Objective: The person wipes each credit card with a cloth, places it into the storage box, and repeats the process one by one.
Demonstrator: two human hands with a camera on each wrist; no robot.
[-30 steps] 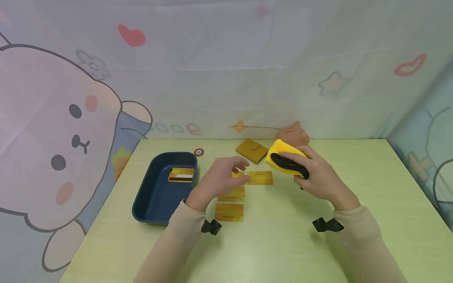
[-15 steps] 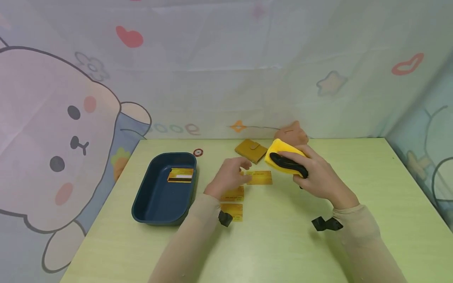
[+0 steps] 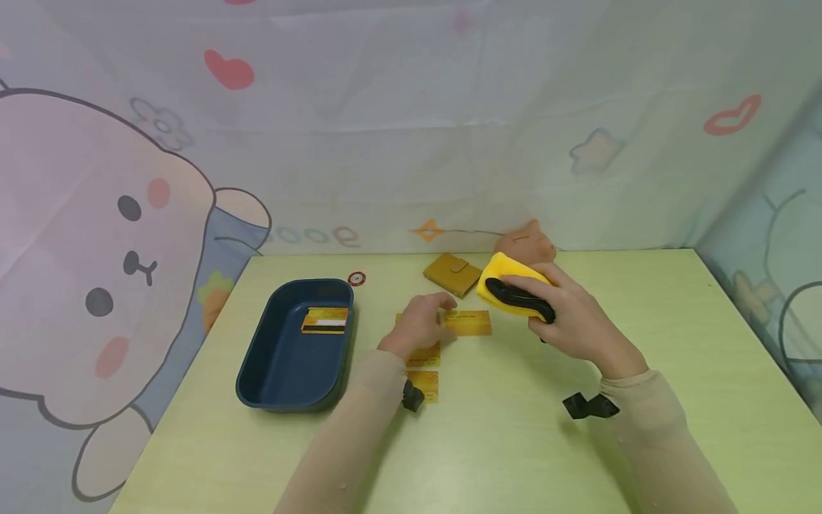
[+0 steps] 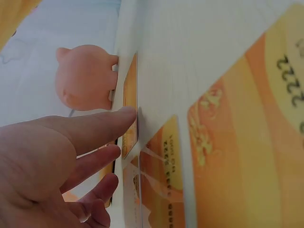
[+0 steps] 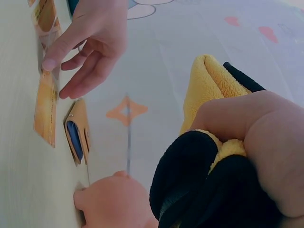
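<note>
My right hand (image 3: 568,318) grips a folded yellow-and-black cloth (image 5: 205,92), held up over the table near the piggy bank. My left hand (image 3: 420,327) is low over gold bank cards, thumb and fingers apart. In the left wrist view its thumb is right at the edge of the far card (image 4: 130,90), which lies to the right of the hand in the head view (image 3: 472,323). Another card (image 3: 425,386) lies nearer the front, partly covered by the wrist. One more (image 3: 429,355) lies between them, partly hidden by the hand.
A dark blue tray (image 3: 282,385) stands at left, with a gold card (image 3: 324,320) inside showing its magnetic stripe. A small red-and-white disc (image 3: 356,278) lies beside it. Behind the cards are a mustard snap wallet (image 3: 452,274) and a pink piggy bank (image 3: 526,243), close to the curtain.
My left hand has moved right and slightly down, onto the left end of the far card. The right hand stays almost in place with the cloth.
</note>
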